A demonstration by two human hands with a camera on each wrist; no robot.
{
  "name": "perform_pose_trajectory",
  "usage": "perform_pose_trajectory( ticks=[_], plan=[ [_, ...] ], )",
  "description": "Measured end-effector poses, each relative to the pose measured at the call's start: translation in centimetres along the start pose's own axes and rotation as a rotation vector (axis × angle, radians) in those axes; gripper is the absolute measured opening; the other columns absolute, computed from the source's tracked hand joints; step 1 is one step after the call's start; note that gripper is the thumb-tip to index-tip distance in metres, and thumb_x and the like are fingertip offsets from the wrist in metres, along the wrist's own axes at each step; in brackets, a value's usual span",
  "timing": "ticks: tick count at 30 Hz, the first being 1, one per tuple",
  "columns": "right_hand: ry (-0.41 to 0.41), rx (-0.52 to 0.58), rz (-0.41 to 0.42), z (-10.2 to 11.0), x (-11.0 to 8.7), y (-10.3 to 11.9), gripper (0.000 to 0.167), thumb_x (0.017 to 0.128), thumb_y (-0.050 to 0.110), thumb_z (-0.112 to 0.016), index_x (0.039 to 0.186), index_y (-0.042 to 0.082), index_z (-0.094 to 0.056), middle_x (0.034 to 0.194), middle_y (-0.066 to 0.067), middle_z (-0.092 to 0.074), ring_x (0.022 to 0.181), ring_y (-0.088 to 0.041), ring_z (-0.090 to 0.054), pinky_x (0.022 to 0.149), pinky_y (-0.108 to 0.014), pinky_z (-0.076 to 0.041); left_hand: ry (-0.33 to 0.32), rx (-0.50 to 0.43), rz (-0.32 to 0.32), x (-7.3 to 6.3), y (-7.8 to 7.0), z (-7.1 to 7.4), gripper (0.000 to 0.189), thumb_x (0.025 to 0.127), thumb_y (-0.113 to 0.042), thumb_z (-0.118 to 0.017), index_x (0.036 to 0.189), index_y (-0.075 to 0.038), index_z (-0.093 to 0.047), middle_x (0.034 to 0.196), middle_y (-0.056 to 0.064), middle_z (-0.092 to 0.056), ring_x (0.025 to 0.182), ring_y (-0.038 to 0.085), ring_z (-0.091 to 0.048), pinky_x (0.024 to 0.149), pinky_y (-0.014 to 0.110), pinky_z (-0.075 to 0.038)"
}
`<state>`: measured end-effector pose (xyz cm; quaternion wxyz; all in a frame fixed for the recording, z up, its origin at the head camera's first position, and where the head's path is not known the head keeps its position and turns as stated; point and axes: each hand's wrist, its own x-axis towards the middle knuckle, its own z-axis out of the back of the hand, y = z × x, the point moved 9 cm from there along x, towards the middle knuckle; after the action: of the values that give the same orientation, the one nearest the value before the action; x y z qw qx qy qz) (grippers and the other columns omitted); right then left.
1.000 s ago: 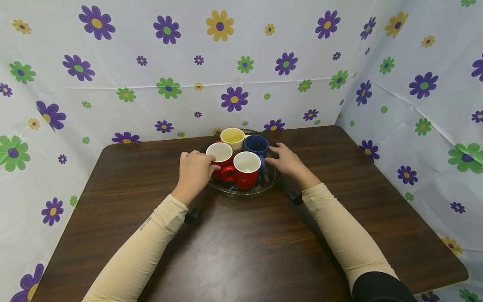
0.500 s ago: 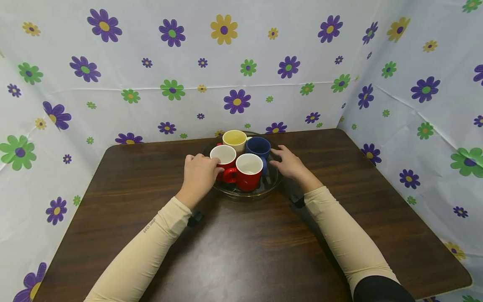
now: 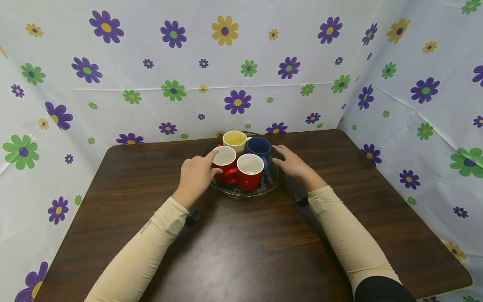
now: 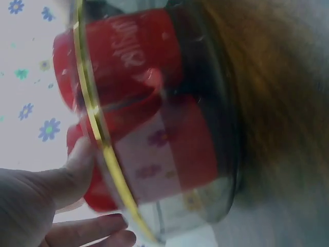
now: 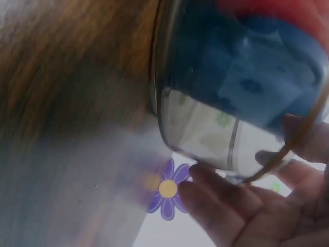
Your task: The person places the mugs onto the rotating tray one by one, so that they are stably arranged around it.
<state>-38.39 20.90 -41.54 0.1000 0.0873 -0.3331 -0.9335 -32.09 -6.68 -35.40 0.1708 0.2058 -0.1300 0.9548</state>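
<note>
In the head view, a clear glass bowl (image 3: 244, 196) holds two red mugs with white insides, the front one (image 3: 249, 182) and the left one (image 3: 225, 157). Behind them sit a yellow mug (image 3: 235, 141) and a blue mug (image 3: 259, 147). My left hand (image 3: 196, 174) is at the bowl's left side, fingers loose, index fingertip over the left mug's rim. Its thumb (image 4: 79, 159) reaches across the gold-edged rim in the left wrist view. At the right side, my right hand (image 3: 295, 165) has its fingers spread near the blue mug, with fingertips around the bowl's edge (image 5: 303, 134) in the right wrist view.
A dark wooden table (image 3: 241, 247) carries the bowl near its back edge. Flower-printed sheeting (image 3: 151, 75) hangs behind and along the sides.
My left hand has loosened from the left red mug, its index finger straightening. My right hand has drawn slightly right, away from the blue mug. The mugs stay in the bowl.
</note>
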Motion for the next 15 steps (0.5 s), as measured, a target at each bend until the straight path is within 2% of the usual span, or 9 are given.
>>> perform_pose_trajectory(
  ticks=[2, 5, 7, 10, 15],
  plan=[
    [0.025, 0.078, -0.011, 0.1, 0.1, -0.5, 0.063, 0.108, 0.023, -0.049, 0.162, 0.007, -0.020, 0.167, -0.020, -0.016, 0.153, -0.041, -0.014, 0.122, -0.060, -0.016, 0.013, -0.015, 0.038, 0.2, 1.1, 0.3, 0.068, 0.079, -0.043, -0.085, 0.136, -0.013, -0.064, 0.076, 0.016, -0.072, 0.066, 0.035, -0.066, 0.057, 0.047, -0.053],
    [0.063, 0.157, -0.037, 0.3, 0.1, -1.2, 0.064, 0.109, 0.022, -0.045, 0.163, 0.008, -0.013, 0.168, -0.019, -0.014, 0.154, -0.041, -0.013, 0.121, -0.060, -0.017, 0.082, -0.026, 0.105, 0.6, 3.0, 0.4, 0.076, 0.075, -0.047, -0.085, 0.138, -0.011, -0.061, 0.085, 0.017, -0.073, 0.075, 0.035, -0.069, 0.058, 0.049, -0.056],
    [0.078, 0.167, -0.037, 0.4, 0.2, -1.4, 0.062, 0.110, 0.019, -0.042, 0.164, 0.009, -0.013, 0.168, -0.020, -0.013, 0.153, -0.041, -0.013, 0.121, -0.060, -0.018, 0.148, -0.047, 0.140, 0.8, 4.2, 0.1, 0.079, 0.075, -0.047, -0.086, 0.140, -0.009, -0.059, 0.100, 0.019, -0.075, 0.089, 0.037, -0.070, 0.066, 0.052, -0.058],
    [0.081, 0.172, -0.016, 0.6, 0.4, -1.5, 0.059, 0.109, 0.011, -0.040, 0.163, 0.010, -0.015, 0.168, -0.020, -0.014, 0.153, -0.041, -0.012, 0.121, -0.060, -0.017, 0.254, -0.087, 0.164, 0.8, 5.7, -1.0, 0.081, 0.077, -0.043, -0.086, 0.143, -0.007, -0.055, 0.125, 0.021, -0.069, 0.112, 0.040, -0.066, 0.082, 0.058, -0.056],
    [0.079, 0.207, -0.006, 0.7, 0.9, -1.6, 0.059, 0.108, 0.004, -0.039, 0.163, 0.012, -0.020, 0.168, -0.018, -0.015, 0.154, -0.040, -0.013, 0.122, -0.059, -0.018, 0.384, -0.146, 0.168, 0.4, 7.0, -2.7, 0.083, 0.081, -0.039, -0.085, 0.148, -0.005, -0.051, 0.142, 0.020, -0.058, 0.128, 0.042, -0.056, 0.097, 0.060, -0.050]
  ],
)
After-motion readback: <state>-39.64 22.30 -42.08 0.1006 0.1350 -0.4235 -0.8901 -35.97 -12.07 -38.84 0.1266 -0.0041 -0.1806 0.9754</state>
